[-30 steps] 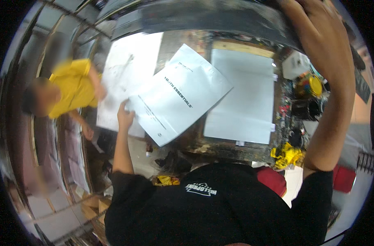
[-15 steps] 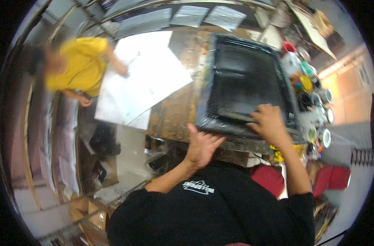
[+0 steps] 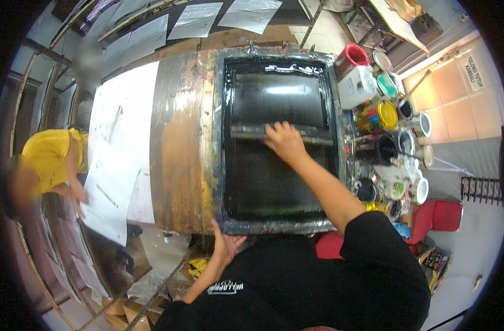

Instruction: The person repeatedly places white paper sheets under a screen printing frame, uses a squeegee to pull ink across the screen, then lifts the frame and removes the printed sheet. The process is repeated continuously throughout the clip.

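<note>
My right hand (image 3: 285, 142) is closed on a long, flat squeegee (image 3: 246, 131) lying crosswise on a screen printing frame (image 3: 274, 227). The squeegee sits near the middle of the dark, wet mesh (image 3: 274, 182), and its grip is partly hidden under my fingers. At the frame's near left corner, my left hand (image 3: 225, 246) rests against the edge, thumb raised and apart from the stretched fingers.
Paint cans and jars (image 3: 380, 116) crowd the right side of the frame. To the left, a person in yellow (image 3: 48, 157) handles a printed sheet (image 3: 111, 190) beside white paper (image 3: 125, 94) on the wooden table (image 3: 180, 143). A red chair (image 3: 445, 215) stands at right.
My right hand and the squeegee have moved from the near end of the screen toward its middle. The view has turned, and the other person now lifts a sheet at the table's left edge.
</note>
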Demonstrator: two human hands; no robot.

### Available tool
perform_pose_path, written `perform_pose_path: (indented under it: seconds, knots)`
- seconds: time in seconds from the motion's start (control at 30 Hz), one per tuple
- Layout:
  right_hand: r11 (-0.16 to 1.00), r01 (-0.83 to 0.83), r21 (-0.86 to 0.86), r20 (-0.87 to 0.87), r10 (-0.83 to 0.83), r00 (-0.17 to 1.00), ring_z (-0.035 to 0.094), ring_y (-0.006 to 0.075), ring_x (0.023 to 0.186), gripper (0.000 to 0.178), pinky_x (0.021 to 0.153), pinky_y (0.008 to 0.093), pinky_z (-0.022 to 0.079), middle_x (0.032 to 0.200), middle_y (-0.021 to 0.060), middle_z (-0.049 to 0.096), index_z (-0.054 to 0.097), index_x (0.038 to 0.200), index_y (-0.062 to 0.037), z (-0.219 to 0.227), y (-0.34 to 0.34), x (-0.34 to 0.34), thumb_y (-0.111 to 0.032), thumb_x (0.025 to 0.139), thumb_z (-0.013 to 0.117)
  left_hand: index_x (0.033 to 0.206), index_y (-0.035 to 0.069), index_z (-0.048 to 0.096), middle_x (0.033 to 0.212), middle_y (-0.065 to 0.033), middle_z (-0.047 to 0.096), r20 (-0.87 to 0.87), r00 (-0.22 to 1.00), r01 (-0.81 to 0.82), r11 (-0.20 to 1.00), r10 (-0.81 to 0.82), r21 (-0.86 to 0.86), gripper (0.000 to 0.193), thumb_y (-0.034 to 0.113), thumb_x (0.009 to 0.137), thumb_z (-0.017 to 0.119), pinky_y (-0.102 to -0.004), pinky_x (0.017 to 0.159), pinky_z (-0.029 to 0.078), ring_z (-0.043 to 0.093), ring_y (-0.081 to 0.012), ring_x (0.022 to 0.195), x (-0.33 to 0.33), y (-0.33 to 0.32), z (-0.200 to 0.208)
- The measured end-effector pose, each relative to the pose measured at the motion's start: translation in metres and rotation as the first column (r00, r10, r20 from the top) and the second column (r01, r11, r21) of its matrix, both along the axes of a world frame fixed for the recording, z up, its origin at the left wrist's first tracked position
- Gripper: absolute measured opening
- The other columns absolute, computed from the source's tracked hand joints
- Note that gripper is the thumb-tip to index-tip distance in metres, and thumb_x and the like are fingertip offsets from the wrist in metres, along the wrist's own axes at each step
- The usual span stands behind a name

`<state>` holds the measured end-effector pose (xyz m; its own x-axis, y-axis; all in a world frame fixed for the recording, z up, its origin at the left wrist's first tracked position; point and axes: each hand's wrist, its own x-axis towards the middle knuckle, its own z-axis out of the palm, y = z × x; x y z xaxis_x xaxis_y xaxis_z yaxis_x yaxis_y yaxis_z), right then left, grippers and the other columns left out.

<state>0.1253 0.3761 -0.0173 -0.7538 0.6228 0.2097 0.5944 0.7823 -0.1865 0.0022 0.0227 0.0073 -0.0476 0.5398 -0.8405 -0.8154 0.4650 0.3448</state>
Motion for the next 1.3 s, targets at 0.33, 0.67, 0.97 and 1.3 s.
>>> perform_pose_path:
  seconds: [0.33, 0.67, 0.97, 1.3]
  knots:
    - [0.994, -0.093, -0.052, 0.032, 0.095, 0.995, 0.071, 0.0378, 0.09, 0.046, 0.076, 0.0507, 0.055, 0.093, 0.0163, 0.074, 0.069, 0.11, -0.0149, 0.027, 0.263, -0.082, -0.057, 0.094, 0.059, 0.16, 0.004, 0.012, 0.159, -0.0238, 0.033, -0.099, 0.988, -0.127, 0.984, 0.115, -0.127, 0.119, 0.093, 0.083, 0.033, -0.0598, 0.115, 0.034, 0.039, -0.046, 0.142, 0.011, -0.009, 0.033]
    - [0.993, -0.112, -0.028, 0.027, 0.113, 0.993, 0.069, 0.0337, 0.086, 0.038, 0.07, 0.0478, 0.056, 0.089, 0.0121, 0.069, 0.06, 0.104, -0.0114, 0.044, 0.031, 0.001, -0.046, 0.09, 0.067, 0.154, -0.003, 0.019, 0.145, -0.0291, 0.046, -0.219, 0.965, -0.115, 0.984, 0.144, 0.139, 0.088, 0.067, 0.102, 0.031, -0.0574, 0.106, 0.048, 0.054, -0.045, 0.128, 0.01, -0.023, 0.044]
    - [0.995, -0.063, -0.074, 0.039, 0.066, 0.997, 0.059, 0.0337, 0.097, 0.035, 0.075, 0.0482, 0.052, 0.095, 0.0126, 0.059, 0.058, 0.1, -0.0062, 0.261, -0.169, 0.07, -0.036, 0.086, 0.069, 0.142, -0.003, 0.032, 0.141, -0.0304, 0.048, -0.179, 0.973, 0.019, 0.724, 0.144, 0.689, 0.086, 0.071, 0.098, 0.037, -0.0578, 0.116, 0.04, 0.047, -0.0455, 0.137, -0.015, -0.005, 0.137]
    - [0.885, 0.074, 0.459, -0.171, 0.006, 0.985, 0.064, 0.0368, 0.094, 0.042, 0.09, 0.0478, 0.041, 0.094, 0.0175, 0.066, 0.064, 0.121, -0.0067, 0.35, -0.097, 0.031, -0.035, 0.09, 0.062, 0.162, 0.009, 0.023, 0.164, -0.0339, 0.009, -0.784, -0.6, 0.538, 0.643, -0.163, -0.545, 0.103, 0.081, 0.09, 0.039, -0.0746, 0.112, -0.011, -0.005, -0.0482, 0.154, 0.04, 0.036, -0.003]
